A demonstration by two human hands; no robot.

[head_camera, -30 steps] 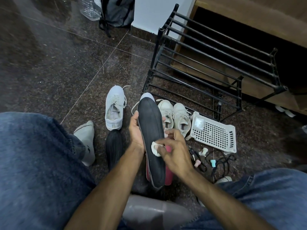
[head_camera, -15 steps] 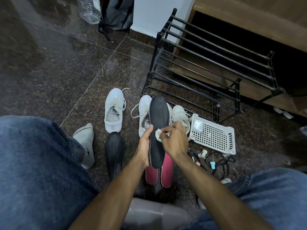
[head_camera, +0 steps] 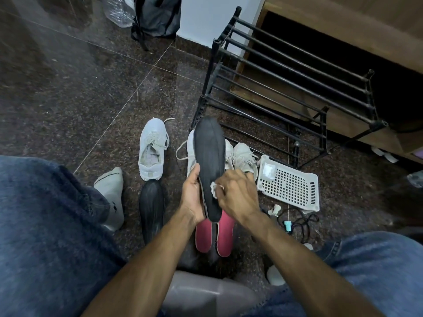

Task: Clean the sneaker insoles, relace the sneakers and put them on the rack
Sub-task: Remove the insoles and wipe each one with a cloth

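The left hand (head_camera: 193,194) grips the black insole (head_camera: 210,168) by its left edge, holding it above the floor, long axis running away from the person, toe end toward the shoe rack (head_camera: 286,88). The right hand (head_camera: 235,193) pinches a white wipe (head_camera: 214,186) against its middle, heel end nearest.

Glossy speckled stone floor (head_camera: 68,88). A matt black metal rack (head_camera: 286,72), a white perforated plastic basket (head_camera: 290,186), white cloth sneakers (head_camera: 152,148). The held insole (head_camera: 209,156) looks matt black, jeans (head_camera: 45,225) blue denim.
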